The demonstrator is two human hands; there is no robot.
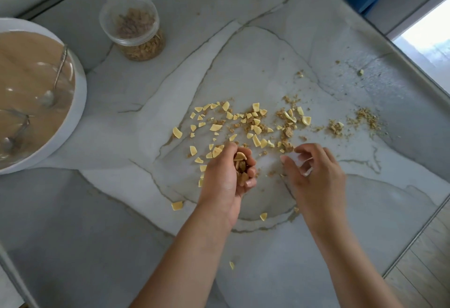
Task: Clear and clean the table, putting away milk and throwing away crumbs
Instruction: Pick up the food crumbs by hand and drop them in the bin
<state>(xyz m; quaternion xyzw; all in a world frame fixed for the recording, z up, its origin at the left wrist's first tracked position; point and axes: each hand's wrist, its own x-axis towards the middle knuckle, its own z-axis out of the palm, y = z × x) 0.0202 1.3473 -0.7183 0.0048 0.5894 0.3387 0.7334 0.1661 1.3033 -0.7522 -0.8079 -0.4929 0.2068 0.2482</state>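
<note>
On the marble table (pixel 316 27), crumbs (pixel 246 122) lie scattered mid-surface. Left hand (pixel 229 176) cupped around a gathered handful; right hand (pixel 314 168) loose-fingered, holding nothing. Best to sweep strays toward the cupped palm, keeping it level.

the round tray (pixel 80 98) runs off the left edge; the glassware (pixel 36 76) on it is blurred; the left hand (pixel 224 181) hides most of the crumbs (pixel 240 161) it cups

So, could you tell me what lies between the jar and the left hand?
In the head view, bare table near the jar, then scattered flakes by the left hand.
</note>
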